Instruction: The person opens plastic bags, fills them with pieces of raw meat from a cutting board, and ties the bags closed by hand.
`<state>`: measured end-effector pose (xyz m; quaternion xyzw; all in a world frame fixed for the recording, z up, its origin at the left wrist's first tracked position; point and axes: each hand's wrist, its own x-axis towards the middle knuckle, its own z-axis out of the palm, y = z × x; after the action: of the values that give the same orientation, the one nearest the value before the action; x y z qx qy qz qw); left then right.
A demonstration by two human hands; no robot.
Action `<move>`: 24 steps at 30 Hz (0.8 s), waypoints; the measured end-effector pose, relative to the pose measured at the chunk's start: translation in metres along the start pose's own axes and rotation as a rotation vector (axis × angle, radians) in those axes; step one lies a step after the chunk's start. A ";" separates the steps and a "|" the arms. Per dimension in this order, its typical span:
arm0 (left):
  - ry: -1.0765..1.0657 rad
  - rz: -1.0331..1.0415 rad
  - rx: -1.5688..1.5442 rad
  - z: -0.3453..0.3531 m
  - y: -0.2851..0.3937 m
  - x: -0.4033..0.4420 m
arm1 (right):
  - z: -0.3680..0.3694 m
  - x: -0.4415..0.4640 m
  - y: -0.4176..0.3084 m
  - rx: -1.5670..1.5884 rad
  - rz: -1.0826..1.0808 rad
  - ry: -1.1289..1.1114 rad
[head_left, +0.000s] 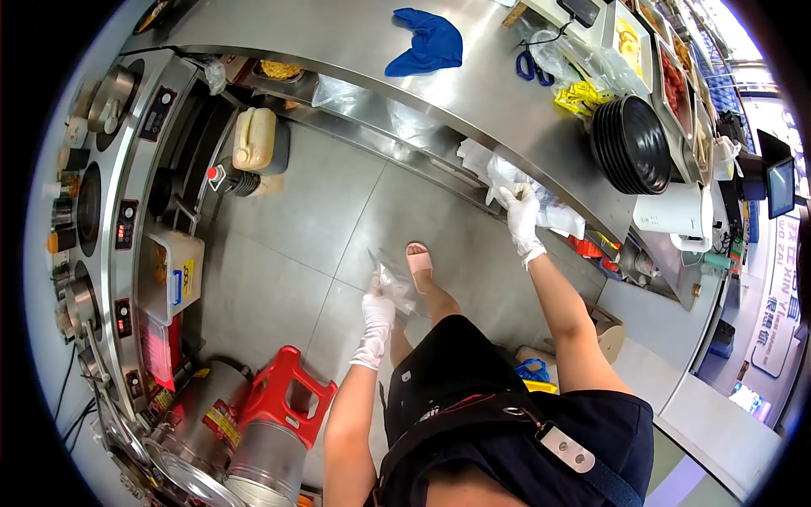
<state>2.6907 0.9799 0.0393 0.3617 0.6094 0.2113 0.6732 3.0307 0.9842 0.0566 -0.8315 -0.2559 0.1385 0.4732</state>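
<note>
My left hand (pixel 378 311), in a white glove, is closed on a clear plastic bag (pixel 394 283) that hangs crumpled above the floor. My right hand (pixel 521 213), also gloved in white, reaches to the shelf under the steel counter. Its fingers are pinched together at the edge of a thin white plastic bag (pixel 500 172), one of a loose bunch there. The glove hides part of the grip.
On the steel counter (pixel 338 25) lie a blue cloth (pixel 427 40), scissors (pixel 534 68), stacked black bowls (pixel 632 145) and food trays (pixel 629 42). Left are induction cookers (pixel 127 224) and an oil jug (pixel 253 139). A red stool (pixel 287 389) stands behind my left arm.
</note>
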 end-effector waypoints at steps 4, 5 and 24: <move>-0.015 0.039 -0.037 0.009 0.000 0.001 | -0.011 -0.002 -0.009 0.179 -0.014 -0.081; -0.016 0.054 -0.028 0.012 0.001 -0.001 | -0.014 -0.003 -0.013 0.213 -0.024 -0.111; -0.073 0.069 0.150 0.015 -0.043 0.024 | -0.021 0.003 -0.023 0.662 0.205 -0.130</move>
<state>2.7023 0.9661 -0.0092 0.4392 0.5858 0.1750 0.6583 3.0369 0.9804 0.0870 -0.6439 -0.1416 0.3133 0.6835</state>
